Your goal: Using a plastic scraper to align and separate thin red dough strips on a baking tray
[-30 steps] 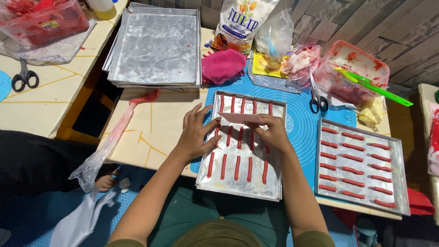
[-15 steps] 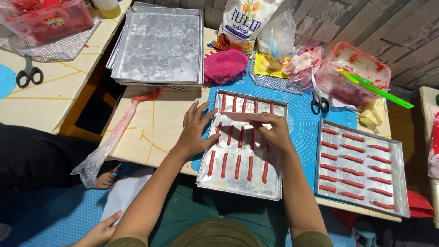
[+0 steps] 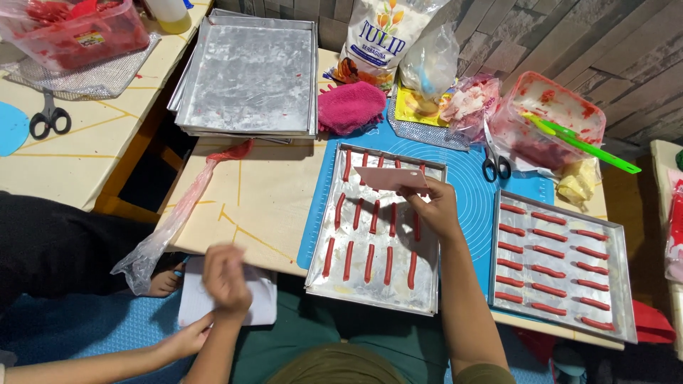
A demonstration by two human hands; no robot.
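**Two trays carry piped strips; a stack of bare trays remains**

Two low tables point(image 3: 263, 192) with pale tops marked by yellow lines bear the work. A blue silicone mat point(image 3: 466, 192) lies on the nearer table under the tray in hand.

1. Stack of bare rectangular metal trays point(image 3: 249, 71): sits at the far edge of the table, unfilled. Judged as work left.
2. Rectangular metal tray at the right point(image 3: 562, 267): carries three columns of short red dough strips point(image 3: 551, 252) laid across it. Judged complete.
3. Rectangular metal tray at the centre point(image 3: 377, 231): lies directly before the person and holds upright red strips point(image 3: 370, 242) in several rows. Bare metal shows along its near edge, so it appears nearly but not wholly filled.
4. Clear plastic tub smeared with red dough point(image 3: 551, 124): stands behind the right tray, a green spatula point(image 3: 583, 142) across its rim. Dough remains inside.
5. Right hand point(image 3: 434, 206): hovers over the far end of the centre tray, fingers pinched on a flat pale pink scraper card point(image 3: 391, 178).
6. Left hand point(image 3: 226, 277): blurred, off the tray beyond the table's near edge, above a white sheet point(image 3: 263, 299); its grip cannot be judged.
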